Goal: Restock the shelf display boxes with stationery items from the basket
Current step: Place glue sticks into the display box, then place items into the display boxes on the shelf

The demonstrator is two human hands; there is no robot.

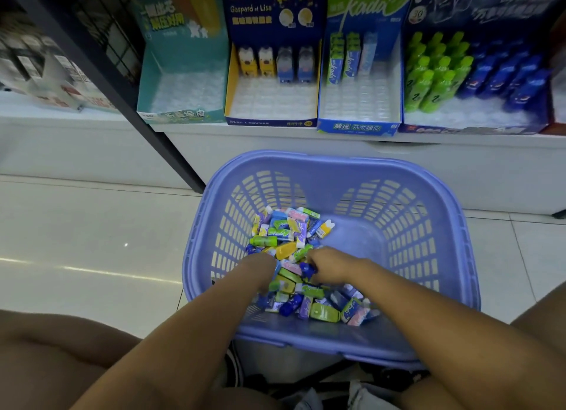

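White shelf (275,140) runs along the far side, display boxes (272,122) lined up on it. Lavender basket (337,168) sits near, stationery items (291,244) heaped inside. Left hand (260,267) plunges into the heap, fingers buried, grip impossible to tell. Right hand (332,269) curls onto a dark-blue piece (306,270).

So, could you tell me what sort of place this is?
Most likely a stationery shop aisle: printed display boxes of small items stand in a row on a white shelf, and a purple basket of loose packets sits on the tiled floor.
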